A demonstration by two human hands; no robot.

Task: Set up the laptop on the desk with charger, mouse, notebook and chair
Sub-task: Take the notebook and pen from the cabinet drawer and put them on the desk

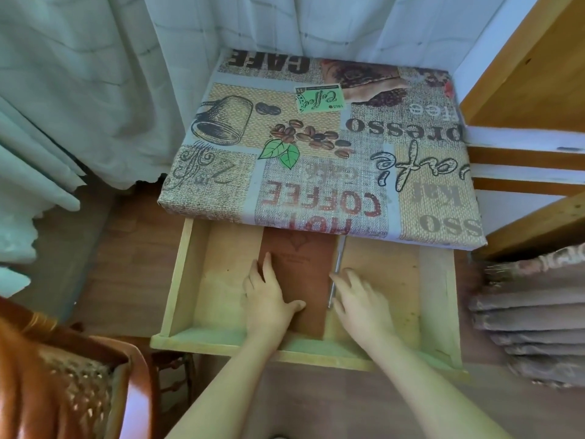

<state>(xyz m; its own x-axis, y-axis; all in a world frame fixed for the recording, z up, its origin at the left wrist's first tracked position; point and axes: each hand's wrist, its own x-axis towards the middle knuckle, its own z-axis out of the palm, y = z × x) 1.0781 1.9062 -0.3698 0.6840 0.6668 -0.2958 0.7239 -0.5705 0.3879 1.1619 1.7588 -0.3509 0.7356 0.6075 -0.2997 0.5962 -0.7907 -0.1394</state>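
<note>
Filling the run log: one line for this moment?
drawer open | left hand on notebook | right hand at pen | desk bare

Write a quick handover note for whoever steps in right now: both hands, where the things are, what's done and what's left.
Left hand: flat on the brown notebook, thumb on its cover, not yet lifting.
Right hand: open, reaching beside the pen at the notebook's right edge.
Notebook and pen lie in the open drawer under the desk.
Chair: lower left, off to the side of the desk.
Done: drawer open.
Left: notebook onto the desk, chair into place. Laptop, charger and mouse are not in view.
</note>
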